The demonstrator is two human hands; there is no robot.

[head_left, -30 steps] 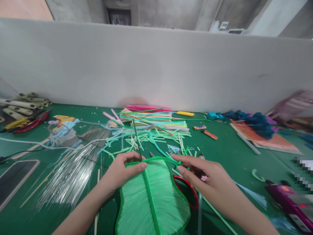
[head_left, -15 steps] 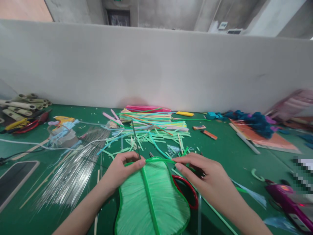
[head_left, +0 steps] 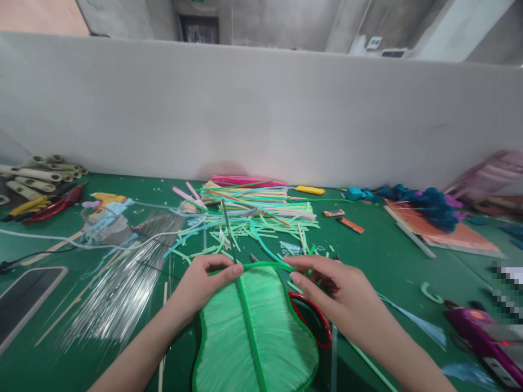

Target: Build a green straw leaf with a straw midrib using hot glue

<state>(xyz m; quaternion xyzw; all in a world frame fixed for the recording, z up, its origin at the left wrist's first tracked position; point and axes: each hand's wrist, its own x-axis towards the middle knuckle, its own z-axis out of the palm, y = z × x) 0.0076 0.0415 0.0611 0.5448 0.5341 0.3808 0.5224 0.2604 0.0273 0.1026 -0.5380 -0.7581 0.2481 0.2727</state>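
A large green leaf (head_left: 226,332) with a darker green rim and midrib lies in front of me. My left hand (head_left: 214,283) pinches its upper left end, where a thin dark wire stem (head_left: 227,231) sticks up past the thumb. With thumb and forefinger, my right hand (head_left: 330,286) pinches a green strip (head_left: 267,264) at the leaf's upper right edge. That strip runs along the top rim between both hands. Red-handled scissors (head_left: 316,318) lie partly hidden beneath the leaf, beside my right wrist.
Pastel strips (head_left: 261,209) and cut pieces are heaped ahead. Wires (head_left: 118,288), a phone (head_left: 28,305), pliers (head_left: 53,207) and a yellow glue gun (head_left: 107,201) lie left. Rightward are a purple device (head_left: 478,337) and an orange booklet (head_left: 469,234). A white partition (head_left: 261,109) stands behind.
My right hand has shifted slightly left, and the green strip between my hands now sits closer along the leaf's top edge. My left hand keeps its pinch.
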